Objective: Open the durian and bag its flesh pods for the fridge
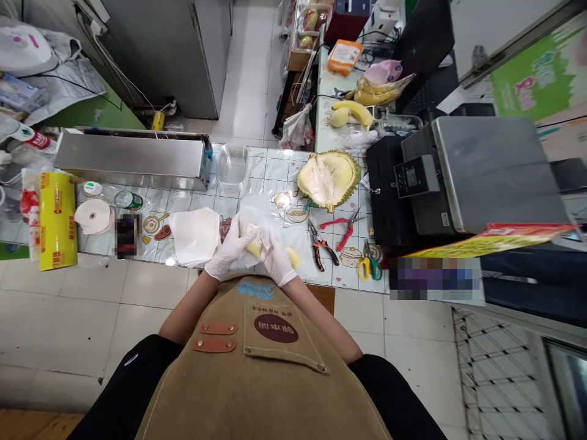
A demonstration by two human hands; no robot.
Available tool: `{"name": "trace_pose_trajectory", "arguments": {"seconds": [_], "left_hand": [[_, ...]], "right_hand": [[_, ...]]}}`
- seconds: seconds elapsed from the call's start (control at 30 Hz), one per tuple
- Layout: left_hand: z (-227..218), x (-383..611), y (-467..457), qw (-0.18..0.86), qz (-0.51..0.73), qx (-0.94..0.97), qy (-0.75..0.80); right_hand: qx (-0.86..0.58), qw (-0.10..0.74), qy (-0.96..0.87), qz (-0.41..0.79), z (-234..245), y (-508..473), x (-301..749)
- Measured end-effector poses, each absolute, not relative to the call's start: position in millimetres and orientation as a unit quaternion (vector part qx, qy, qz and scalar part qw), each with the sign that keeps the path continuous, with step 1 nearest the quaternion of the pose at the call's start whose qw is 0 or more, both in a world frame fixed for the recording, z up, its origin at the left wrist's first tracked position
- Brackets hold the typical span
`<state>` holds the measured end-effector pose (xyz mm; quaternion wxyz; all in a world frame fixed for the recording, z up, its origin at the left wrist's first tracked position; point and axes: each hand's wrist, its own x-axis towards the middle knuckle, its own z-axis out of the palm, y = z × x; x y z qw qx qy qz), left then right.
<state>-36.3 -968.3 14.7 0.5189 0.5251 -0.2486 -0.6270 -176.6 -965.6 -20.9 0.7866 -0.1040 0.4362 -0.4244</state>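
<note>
Pale floor tiles (59, 324) flank the patterned table (262, 166).

- White: left glove (228, 250), right glove (278, 261).
- Pale yellow: fruit piece (254, 247) between both gloves.
- Cream inside, yellow-green rim: durian shell (328, 178).
- Black with orange: pliers (321, 244).
- Red handles: shears (346, 228).
- One yellow handle, one green: scissors (369, 261).
- White with dark grid lines, coloured cartoon food prints: tablecloth (268, 168).
- Brown with blue lettering, dark maroon oval: apron (257, 391).
- Yellow with red print: roll (58, 220).
</note>
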Motion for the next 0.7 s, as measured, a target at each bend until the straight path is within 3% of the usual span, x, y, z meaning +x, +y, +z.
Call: {"name": "trace_pose_trajectory", "arguments": {"seconds": [0.2, 0.47, 0.63, 0.7], "left_hand": [[-18, -35, -1048, 0.486, -0.597, 0.553, -0.32], [-56, -45, -1092, 0.397, -0.55, 0.631, -0.377], [-56, -48, -1085, 0.409, -0.535, 0.641, -0.368], [-49, -45, -1078, 0.444, -0.52, 0.64, -0.351]], "right_hand": [[-0.064, 0.746, 0.471, -0.466, -32, -1017, -151], [-0.141, 0.747, 0.544, -0.355, -47, -999, -191], [-0.289, 0.584, 0.686, -0.324, -67, -995, -226], [-0.345, 0.56, 0.699, -0.282, -74, -1003, -225]]}}
